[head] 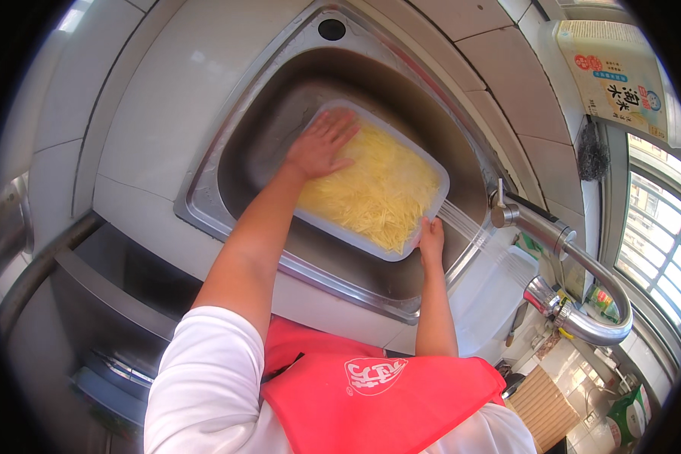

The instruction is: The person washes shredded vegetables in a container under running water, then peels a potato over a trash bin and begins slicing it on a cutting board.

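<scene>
A white plastic tub (308, 216) sits tilted in the steel sink (261, 113), filled with pale yellow shreds, apparently potato (386, 193), in cloudy water. My left hand (323, 144) lies palm down with fingers spread over the tub's far left end; its fingertips look slightly under the water. At the near right corner my right hand (431, 241) grips the tub's rim, thumb on top and the other fingers hidden below. Thin streams of water (476, 235) run from the faucet head (540, 295) toward the tub's right edge, beside my right hand.
The curved steel faucet (607, 284) arches over the sink's right side. A clear plastic container (488, 301) stands right of the sink. On the windowsill are a large jug bearing writing (618, 79) and a steel wool scrubber (593, 150). An open drawer (130, 272) is at lower left.
</scene>
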### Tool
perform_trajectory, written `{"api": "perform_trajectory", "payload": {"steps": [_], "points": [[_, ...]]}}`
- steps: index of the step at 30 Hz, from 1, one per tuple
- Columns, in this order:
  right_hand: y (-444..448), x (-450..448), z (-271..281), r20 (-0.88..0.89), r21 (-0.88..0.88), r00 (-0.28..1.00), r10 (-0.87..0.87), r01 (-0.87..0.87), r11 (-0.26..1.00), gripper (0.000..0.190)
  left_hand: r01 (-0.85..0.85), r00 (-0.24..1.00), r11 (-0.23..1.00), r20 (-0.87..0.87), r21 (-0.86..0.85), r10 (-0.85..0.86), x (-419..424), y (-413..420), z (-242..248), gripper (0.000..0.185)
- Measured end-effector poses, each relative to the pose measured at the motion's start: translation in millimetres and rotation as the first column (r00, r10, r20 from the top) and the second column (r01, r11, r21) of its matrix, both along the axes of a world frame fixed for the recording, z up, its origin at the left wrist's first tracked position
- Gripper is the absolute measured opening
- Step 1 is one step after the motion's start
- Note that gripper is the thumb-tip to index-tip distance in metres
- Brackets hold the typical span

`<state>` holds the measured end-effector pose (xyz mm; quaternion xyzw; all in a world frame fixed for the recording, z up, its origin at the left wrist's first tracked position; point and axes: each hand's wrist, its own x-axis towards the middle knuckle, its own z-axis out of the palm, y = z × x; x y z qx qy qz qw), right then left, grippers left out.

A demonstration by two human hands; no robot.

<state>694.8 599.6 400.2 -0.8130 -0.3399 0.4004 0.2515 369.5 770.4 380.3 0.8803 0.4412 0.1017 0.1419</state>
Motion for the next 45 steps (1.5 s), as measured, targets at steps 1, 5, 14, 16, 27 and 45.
{"api": "perform_trajectory", "payload": {"steps": [1, 5, 14, 16, 27, 45], "points": [[3, -4, 3, -0.027, -0.012, 0.999, -0.022, 0.022, 1.0, 0.015, -0.004, 1.0, 1.0, -0.012, -0.001, 0.004, -1, 0, -1, 0.069], [4, -5, 6, -0.068, -0.022, 0.996, -0.05, 0.048, 0.999, 0.017, -0.006, 1.0, 1.0, -0.016, -0.024, 0.005, 0, -1, 2, 0.069], [-2, 1, 0, 0.014, -0.033, 0.999, 0.036, -0.035, 0.999, 0.019, 0.013, 0.998, 0.999, -0.059, -0.037, -0.016, 0, 1, 2, 0.066], [-4, 4, -4, 0.015, -0.032, 0.999, 0.039, -0.038, 0.999, 0.019, 0.019, 0.998, 0.999, -0.054, -0.038, -0.021, 0, 1, 1, 0.066], [0, 1, 1, -0.01, -0.077, 1.0, 0.006, -0.006, 0.997, 0.02, 0.016, 0.999, 1.0, -0.028, -0.008, -0.016, -2, 1, 1, 0.067], [9, -13, 20, -0.034, -0.163, 0.999, -0.033, 0.027, 0.986, 0.023, -0.084, 0.996, 0.98, 0.015, -0.182, 0.088, 9, -15, 3, 0.069]]}}
